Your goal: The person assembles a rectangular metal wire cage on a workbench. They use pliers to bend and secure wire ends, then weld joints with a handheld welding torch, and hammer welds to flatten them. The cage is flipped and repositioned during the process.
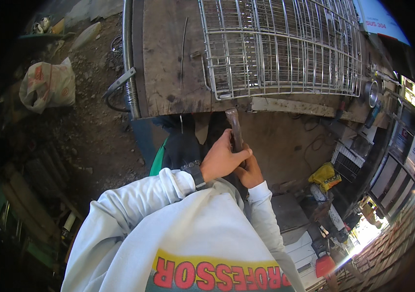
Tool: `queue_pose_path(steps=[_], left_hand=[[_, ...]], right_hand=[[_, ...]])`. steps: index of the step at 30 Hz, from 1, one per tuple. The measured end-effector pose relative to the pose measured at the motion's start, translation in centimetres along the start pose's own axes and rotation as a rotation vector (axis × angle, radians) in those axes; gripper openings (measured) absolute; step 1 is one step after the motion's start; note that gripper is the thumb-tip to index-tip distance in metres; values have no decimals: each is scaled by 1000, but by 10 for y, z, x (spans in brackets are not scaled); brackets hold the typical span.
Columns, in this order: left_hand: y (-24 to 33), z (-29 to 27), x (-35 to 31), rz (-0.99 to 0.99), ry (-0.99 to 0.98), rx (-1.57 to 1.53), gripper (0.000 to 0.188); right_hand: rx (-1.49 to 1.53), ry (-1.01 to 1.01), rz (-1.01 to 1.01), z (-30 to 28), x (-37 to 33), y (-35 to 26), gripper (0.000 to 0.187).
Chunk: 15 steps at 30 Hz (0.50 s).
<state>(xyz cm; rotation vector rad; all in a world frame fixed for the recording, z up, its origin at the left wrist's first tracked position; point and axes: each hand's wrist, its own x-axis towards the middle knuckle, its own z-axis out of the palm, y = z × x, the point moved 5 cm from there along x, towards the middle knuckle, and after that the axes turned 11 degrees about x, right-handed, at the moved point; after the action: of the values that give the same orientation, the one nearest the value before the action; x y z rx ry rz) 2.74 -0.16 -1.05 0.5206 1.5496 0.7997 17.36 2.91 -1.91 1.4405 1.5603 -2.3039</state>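
A dark brown, worn rod-like tool (235, 127) with a blunt, thicker tip stands out from between my hands, just short of the workbench's near edge. My left hand (221, 158), with a black watch at its wrist, is closed round the rod's near part. Close against it on the right, my right hand (251, 174) is closed too, around the rod's lower end. My fingers hide that end, so its exact kind cannot be made out. Beyond the tool, several stacked metal wire racks (275, 48) lie on the wooden workbench (166, 58).
A thin metal rod (184, 51) lies on the bench's left part. Along its near edge runs a pale wooden strip (300, 108). A whitish plastic bag (48, 86) sits on the dirt ground at left. At right are a yellow bag (325, 176) and cluttered shelving.
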Motion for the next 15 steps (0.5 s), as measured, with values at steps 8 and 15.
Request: queue_pose_path(steps=[8,15], left_hand=[[-41,-10,32,67,46,53,64],[-38,-25,38,139,107,131,64]], right_hand=[[118,37,-19,17,35,39,85],[29,18,-177,21,64,43,82]])
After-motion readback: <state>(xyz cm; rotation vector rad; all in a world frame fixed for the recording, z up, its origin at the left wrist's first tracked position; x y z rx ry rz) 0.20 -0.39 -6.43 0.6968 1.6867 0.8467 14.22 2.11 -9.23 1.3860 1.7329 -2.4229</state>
